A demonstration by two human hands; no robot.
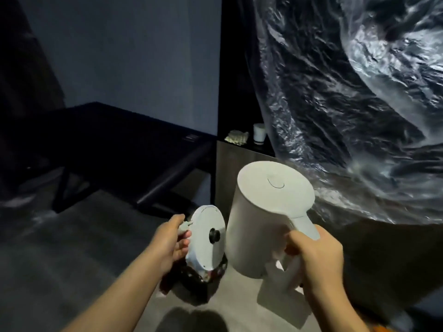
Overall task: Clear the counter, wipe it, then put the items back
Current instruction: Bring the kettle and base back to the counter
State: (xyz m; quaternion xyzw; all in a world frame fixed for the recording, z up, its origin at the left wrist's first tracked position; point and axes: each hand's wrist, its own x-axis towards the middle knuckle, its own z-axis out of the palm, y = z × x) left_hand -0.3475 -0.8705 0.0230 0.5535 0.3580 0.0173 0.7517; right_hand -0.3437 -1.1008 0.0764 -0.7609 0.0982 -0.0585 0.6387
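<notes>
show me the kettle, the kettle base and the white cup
kettle (254, 224): head view, side wall
kettle base (206, 219): head view, white disc face
white cup (259, 132): head view, front wall

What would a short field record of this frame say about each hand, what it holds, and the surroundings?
left hand: grips the kettle base, tilted on edge, black connector facing the camera
right hand: grips the white kettle by its handle, lid closed
kettle contact: unclear whether it touches the grey surface
under the base: dark object, too dim to identify
background: white cup on a dark ledge, crinkled plastic sheet at right
</notes>
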